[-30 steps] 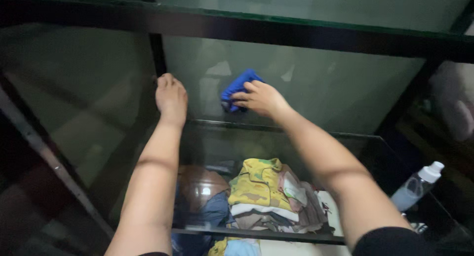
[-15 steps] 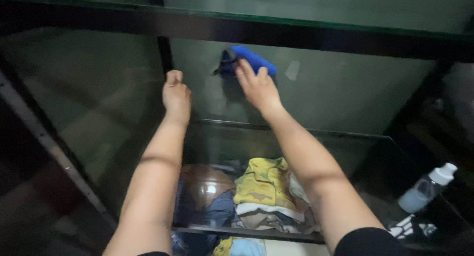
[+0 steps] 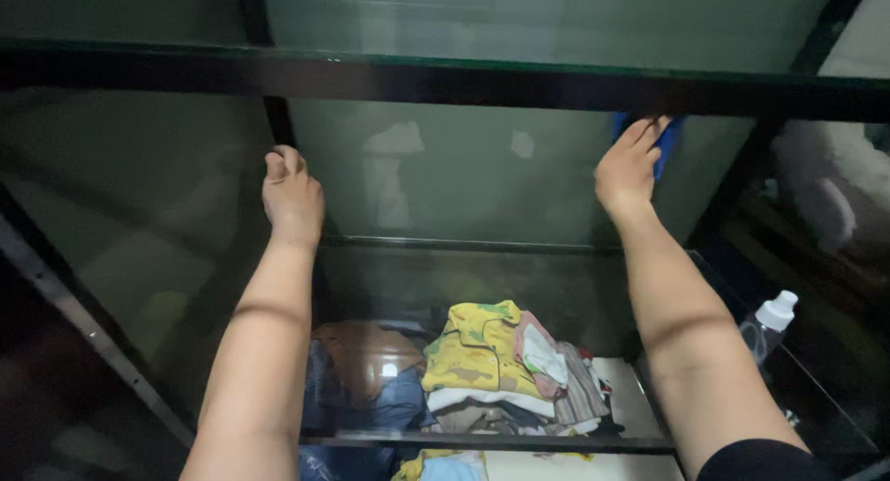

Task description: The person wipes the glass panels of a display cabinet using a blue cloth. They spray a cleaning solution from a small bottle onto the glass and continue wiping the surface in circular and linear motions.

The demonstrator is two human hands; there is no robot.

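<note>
Head view looks down along both bare forearms, stretched out and up over a glass shelf (image 3: 445, 175) in a dark metal frame (image 3: 436, 82). The left hand (image 3: 292, 196) lies palm down on the glass beside a dark upright post (image 3: 278, 124), fingers together and slightly curled at the tips, holding nothing. The left forearm runs straight up from the bottom edge of the picture. The right hand (image 3: 630, 170) reaches farther out and to the right, fingers stretched forward and pressed onto a blue cloth (image 3: 663, 143). The cloth sits at the far right of the glass, just under the dark crossbar of the frame; only its edge shows past the fingertips, and the hand covers the rest. A dark sleeve (image 3: 760, 461) shows at the right upper arm.

Below the glass, a lower shelf (image 3: 640, 398) carries a stack of folded clothes (image 3: 501, 370), with a yellow patterned piece on top, white and grey pieces under it, and a brownish and blue bundle (image 3: 371, 374) just to its left. More cloth in yellow and light blue (image 3: 445, 464) shows on a level beneath that. To the right, near the right forearm, a clear plastic bottle (image 3: 765, 328) with a white cap stands tilted.
</note>
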